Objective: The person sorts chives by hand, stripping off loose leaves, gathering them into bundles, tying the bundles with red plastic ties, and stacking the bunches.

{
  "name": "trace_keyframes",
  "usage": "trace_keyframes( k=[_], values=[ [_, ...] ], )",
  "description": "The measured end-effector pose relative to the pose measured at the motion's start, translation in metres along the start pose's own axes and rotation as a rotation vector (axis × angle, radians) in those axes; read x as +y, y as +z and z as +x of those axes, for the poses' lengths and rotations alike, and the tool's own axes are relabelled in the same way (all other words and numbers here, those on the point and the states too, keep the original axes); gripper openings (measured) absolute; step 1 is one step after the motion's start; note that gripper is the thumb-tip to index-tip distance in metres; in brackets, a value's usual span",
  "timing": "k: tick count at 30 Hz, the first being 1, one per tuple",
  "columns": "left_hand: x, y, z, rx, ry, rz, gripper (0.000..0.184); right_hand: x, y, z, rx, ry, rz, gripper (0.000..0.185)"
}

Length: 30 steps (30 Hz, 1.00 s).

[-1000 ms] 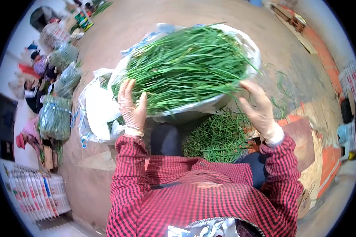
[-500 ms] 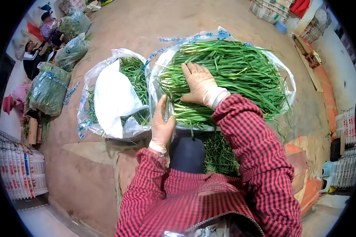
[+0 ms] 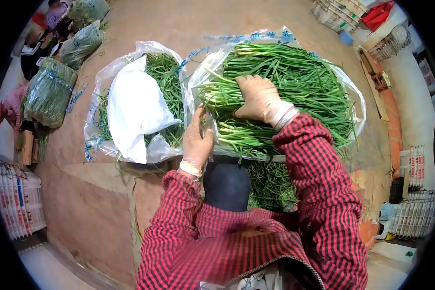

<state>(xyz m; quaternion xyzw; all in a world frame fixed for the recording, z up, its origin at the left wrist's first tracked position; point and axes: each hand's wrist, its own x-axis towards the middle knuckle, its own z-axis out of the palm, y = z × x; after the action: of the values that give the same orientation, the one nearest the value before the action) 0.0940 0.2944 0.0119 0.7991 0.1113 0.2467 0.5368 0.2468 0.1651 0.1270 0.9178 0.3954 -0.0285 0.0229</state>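
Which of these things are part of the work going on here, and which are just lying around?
Part of the work:
green stalks, under the right hand
open clear bag around them, left hand at its edge

Apparently just lying about:
white crates at far left
blue tub
red cloth

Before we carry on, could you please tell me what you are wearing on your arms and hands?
My left sleeve and right sleeve are red-and-black checked, loose and gathered at the wrists. My left hand and right hand seem to wear thin gloves with whitish cuffs.
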Motion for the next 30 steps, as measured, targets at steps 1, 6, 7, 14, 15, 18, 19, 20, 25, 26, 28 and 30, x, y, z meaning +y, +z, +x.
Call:
trace_keyframes(
  k=[1,6,7,14,15,18,19,20,25,26,28,30],
  values=[
    [-0.003,-0.003,0.001,-0.003,-0.029,-0.053,0.069,0.007,-0.002,0.001,-0.012,-0.026,0.072,0.065],
    [-0.016,-0.01,-0.005,-0.043,-0.127,-0.157,0.07,0.046,-0.024,-0.033,-0.015,-0.117,0.568,0.079],
    [-0.013,-0.01,-0.006,-0.003,-0.138,-0.106,0.061,0.052,-0.031,-0.045,-0.005,-0.11,0.67,0.075],
    [0.065,-0.04,-0.016,0.391,0.455,0.13,0.032,0.074,-0.037,-0.082,0.056,-0.084,1.302,0.061],
    [0.075,-0.035,-0.019,0.349,0.381,-0.135,0.032,0.07,-0.032,-0.08,0.104,-0.162,1.399,0.059],
    [0.099,0.005,-0.009,0.085,0.037,-0.89,0.049,0.056,-0.027,-0.072,0.065,-0.146,1.328,0.061],
    [0.096,0.018,0.001,0.053,-0.118,-1.164,0.052,0.06,-0.019,-0.069,0.095,-0.105,1.003,0.067],
    [0.094,0.029,0.011,0.017,-0.277,-1.436,0.055,0.054,-0.017,-0.071,0.15,-0.094,0.729,0.074],
    [0.098,0.048,0.025,-0.026,-0.323,-1.412,0.053,0.024,-0.031,-0.083,0.263,-0.196,-0.009,0.092],
    [0.1,0.054,0.025,-0.017,-0.309,-1.427,0.051,0.017,-0.033,-0.082,0.307,-0.174,-0.033,0.097],
    [0.122,0.056,0.018,0.022,-0.249,-1.291,0.05,0.011,-0.025,-0.075,0.269,-0.154,0.033,0.103],
    [0.131,0.054,0.015,0.015,-0.084,-1.013,0.05,0.015,-0.018,-0.071,0.384,-0.229,0.145,0.094]
  ],
)
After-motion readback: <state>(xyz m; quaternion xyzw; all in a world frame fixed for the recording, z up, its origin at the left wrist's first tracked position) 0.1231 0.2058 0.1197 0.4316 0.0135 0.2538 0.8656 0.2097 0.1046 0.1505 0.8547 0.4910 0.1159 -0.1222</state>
